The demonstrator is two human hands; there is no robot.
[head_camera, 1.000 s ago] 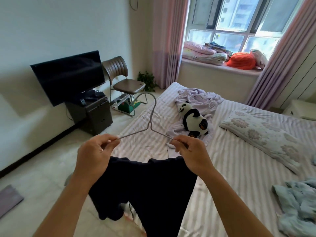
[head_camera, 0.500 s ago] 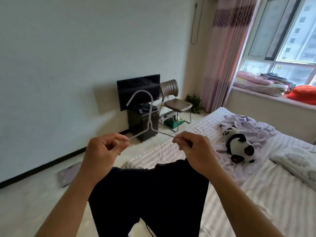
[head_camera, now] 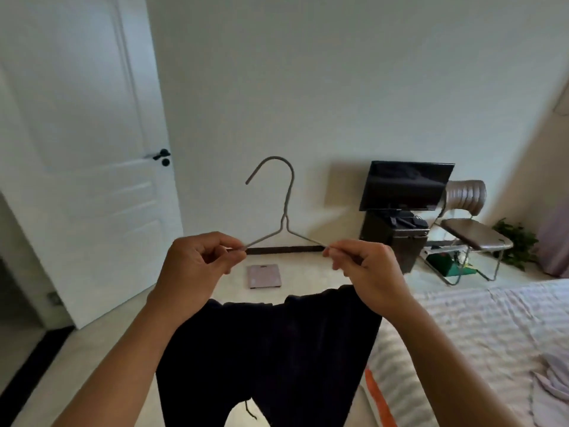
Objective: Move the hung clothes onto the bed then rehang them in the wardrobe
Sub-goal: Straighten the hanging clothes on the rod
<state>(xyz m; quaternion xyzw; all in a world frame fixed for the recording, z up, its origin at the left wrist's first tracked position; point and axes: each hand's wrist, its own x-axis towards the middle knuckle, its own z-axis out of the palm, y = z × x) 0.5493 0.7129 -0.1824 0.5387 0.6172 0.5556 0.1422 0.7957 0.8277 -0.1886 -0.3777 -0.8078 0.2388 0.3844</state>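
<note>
A thin grey wire hanger (head_camera: 286,208) is held upright in front of me, hook at the top and curling to the left. My left hand (head_camera: 197,269) pinches its left shoulder and my right hand (head_camera: 366,272) pinches its right shoulder. Dark navy trousers (head_camera: 271,349) hang from the hanger below my hands, draping down past the bottom edge. The striped bed (head_camera: 480,328) lies at the lower right. No wardrobe is in view.
A white door (head_camera: 83,143) stands open at the left, with a dark doorway beside it. A bathroom scale (head_camera: 264,275) lies on the pale floor. A TV (head_camera: 403,186) on a dark cabinet and a brown chair (head_camera: 471,232) stand against the far wall.
My view has swung left, from the bed and window to the wall and door. Both hands keep the same grip on the hanger, and the trousers still hang from it.
</note>
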